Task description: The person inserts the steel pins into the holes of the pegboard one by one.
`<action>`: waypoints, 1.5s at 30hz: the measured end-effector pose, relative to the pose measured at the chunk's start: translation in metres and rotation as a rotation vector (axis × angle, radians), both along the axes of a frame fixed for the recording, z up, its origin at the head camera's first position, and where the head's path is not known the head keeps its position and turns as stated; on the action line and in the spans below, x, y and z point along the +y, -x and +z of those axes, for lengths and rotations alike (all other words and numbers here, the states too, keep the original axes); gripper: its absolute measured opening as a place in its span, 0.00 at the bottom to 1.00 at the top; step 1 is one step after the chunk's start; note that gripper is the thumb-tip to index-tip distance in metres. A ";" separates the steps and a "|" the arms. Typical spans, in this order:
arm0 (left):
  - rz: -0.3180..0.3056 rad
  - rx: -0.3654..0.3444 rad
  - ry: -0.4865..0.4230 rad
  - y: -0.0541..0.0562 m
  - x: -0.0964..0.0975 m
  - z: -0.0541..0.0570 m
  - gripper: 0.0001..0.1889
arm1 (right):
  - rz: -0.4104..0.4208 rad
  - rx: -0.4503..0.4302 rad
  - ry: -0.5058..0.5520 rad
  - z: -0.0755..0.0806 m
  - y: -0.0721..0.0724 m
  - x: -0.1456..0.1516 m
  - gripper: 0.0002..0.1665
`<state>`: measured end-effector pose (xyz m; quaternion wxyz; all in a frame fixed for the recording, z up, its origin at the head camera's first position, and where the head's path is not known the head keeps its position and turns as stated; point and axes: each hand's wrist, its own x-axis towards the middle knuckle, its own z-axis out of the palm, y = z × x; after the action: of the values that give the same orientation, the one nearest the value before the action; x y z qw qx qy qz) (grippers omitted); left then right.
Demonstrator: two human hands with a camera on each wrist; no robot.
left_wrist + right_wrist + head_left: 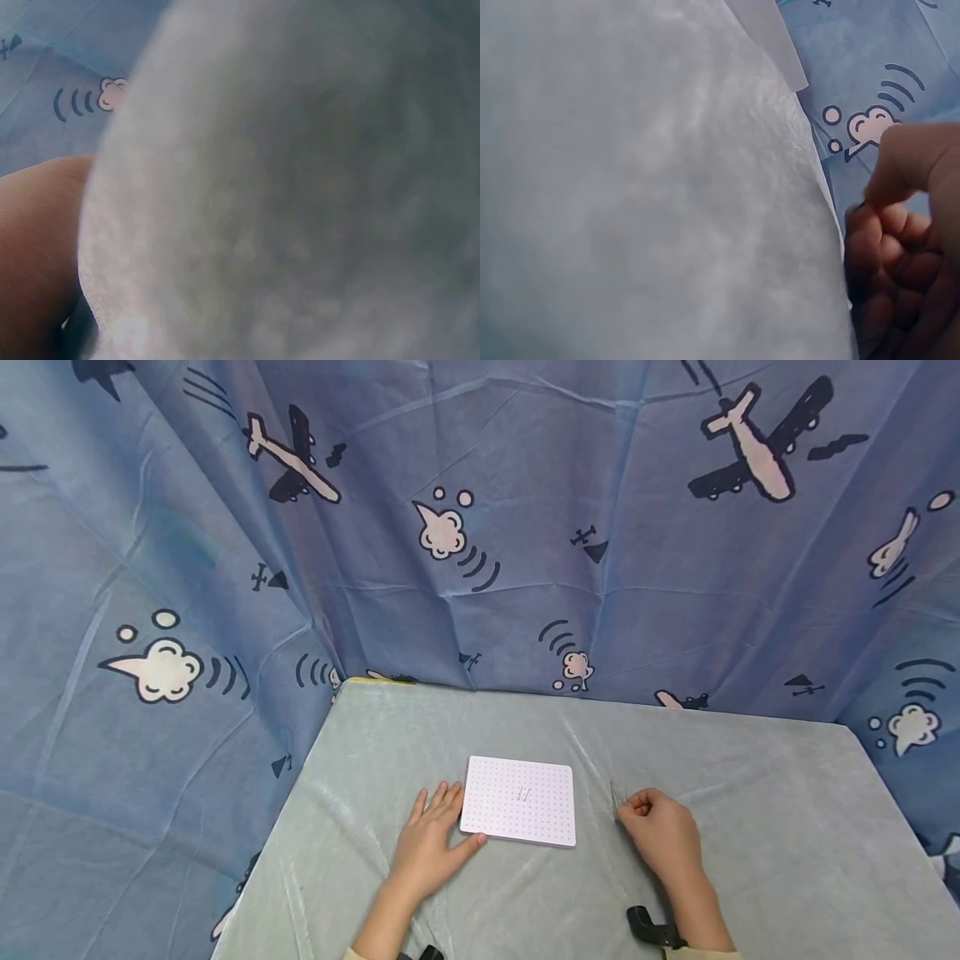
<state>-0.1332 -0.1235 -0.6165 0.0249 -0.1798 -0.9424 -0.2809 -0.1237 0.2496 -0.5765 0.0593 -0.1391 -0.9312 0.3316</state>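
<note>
A white rectangular board (pixel 491 810) with a grid of small pinkish dots lies on the grey cloth. Two or so thin reddish-brown pin-like marks or sticks (pixel 523 794) show near its middle. My left hand (pixel 431 847) has its fingers spread, with fingertips and thumb at the board's left edge. Right of the board, my right hand (pixel 663 835) pinches several thin, needle-like sticks (pixel 613 794) between thumb and index finger. In the right wrist view that hand (pixel 907 240) has its other fingers curled, and only a tiny dark tip shows at the pinch.
Grey cloth (pixel 787 827) covers the table and fills most of both wrist views, blurred. Behind and beside it hangs a blue curtain (pixel 510 610) printed with airplanes and clouds. A black strap piece (pixel 651 928) sits by the right wrist.
</note>
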 end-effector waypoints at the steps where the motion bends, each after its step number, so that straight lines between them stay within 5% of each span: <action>1: 0.000 -0.001 -0.002 0.000 0.000 0.000 0.47 | -0.002 0.000 0.011 0.001 0.000 -0.001 0.04; 9: -0.002 0.012 0.013 0.001 -0.001 -0.001 0.47 | 0.052 0.020 0.099 0.012 0.004 -0.021 0.03; 16: -0.010 0.011 0.022 0.002 -0.002 -0.001 0.47 | 0.117 0.055 0.278 0.019 0.010 -0.047 0.04; 28: -0.012 0.013 0.015 0.001 -0.001 -0.003 0.47 | 0.238 0.158 0.449 0.012 0.020 -0.088 0.07; 45: -0.003 0.008 0.035 0.004 -0.003 -0.005 0.47 | 0.271 0.220 0.469 -0.004 0.027 -0.102 0.08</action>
<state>-0.1371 -0.1261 -0.6216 0.0251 -0.1827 -0.9468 -0.2639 -0.1508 0.1480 -0.5805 0.0812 0.0136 -0.8273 0.5557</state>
